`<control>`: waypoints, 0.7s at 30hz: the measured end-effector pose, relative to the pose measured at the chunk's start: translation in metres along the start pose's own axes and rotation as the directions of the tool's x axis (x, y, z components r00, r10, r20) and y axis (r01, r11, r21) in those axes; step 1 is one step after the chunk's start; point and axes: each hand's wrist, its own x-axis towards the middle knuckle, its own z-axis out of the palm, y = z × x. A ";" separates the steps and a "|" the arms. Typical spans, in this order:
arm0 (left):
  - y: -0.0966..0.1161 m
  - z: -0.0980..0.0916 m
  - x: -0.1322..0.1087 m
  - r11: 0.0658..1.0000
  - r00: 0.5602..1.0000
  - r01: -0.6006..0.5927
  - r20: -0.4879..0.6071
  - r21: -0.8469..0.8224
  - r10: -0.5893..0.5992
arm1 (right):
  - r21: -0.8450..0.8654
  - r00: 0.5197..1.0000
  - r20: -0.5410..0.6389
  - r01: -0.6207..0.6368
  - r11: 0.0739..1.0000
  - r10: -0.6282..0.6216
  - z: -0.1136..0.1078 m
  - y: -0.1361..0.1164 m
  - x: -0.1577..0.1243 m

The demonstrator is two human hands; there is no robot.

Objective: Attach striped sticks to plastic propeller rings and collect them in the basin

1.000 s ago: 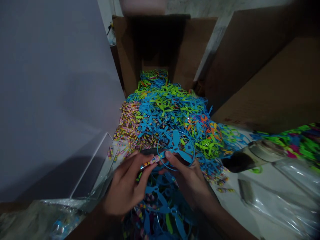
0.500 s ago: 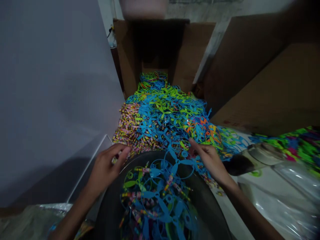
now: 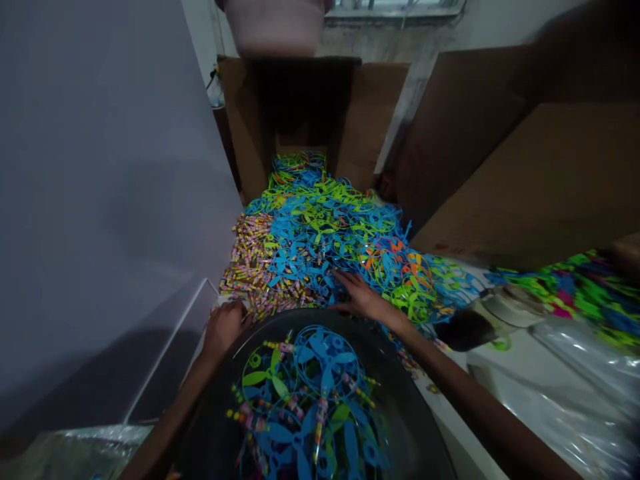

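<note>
Since the earlier frame, your right hand (image 3: 363, 298) has slid forward and inward from beside the basin and now reaches out at about 12 o'clock from your forearm, while your left hand (image 3: 223, 327) has barely shifted.

Your right fingers (image 3: 346, 285) lie spread a little apart on a mound of blue and lime-green plastic ring propellers (image 3: 320, 233), clamped on nothing that can be seen. Your left fingers (image 3: 235, 315) curl at the edge of a heap of pink-and-yellow striped sticks (image 3: 247, 267), at about 9 o'clock; whether they pinch anything, you cannot tell from this view.

A wide, dark, round basin (image 3: 215, 420) sits at 6 o'clock, holding blue and green ring propellers with striped sticks among them (image 3: 326, 360). It seems placed right against the heaps to keep each reach short. Brown cardboard sheets (image 3: 370, 113) at 12 o'clock and a clear acrylic sheet (image 3: 170, 347) at 8 o'clock appear to wall the pile in.
</note>
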 end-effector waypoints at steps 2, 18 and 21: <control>0.000 -0.002 0.002 0.997 1.000 0.008 -0.022 -0.074 -0.009 | 0.050 1.000 -0.011 -0.015 0.999 0.016 0.007 0.005 0.004; 0.097 -0.089 -0.028 0.456 1.000 -0.013 -0.002 -0.890 0.025 | 0.926 0.905 -0.039 -0.126 0.356 0.424 -0.009 -0.091 -0.012; 0.114 -0.088 -0.035 0.468 0.996 -0.031 0.009 -0.883 0.085 | 0.958 0.909 0.174 -0.246 0.150 0.380 0.002 -0.125 -0.031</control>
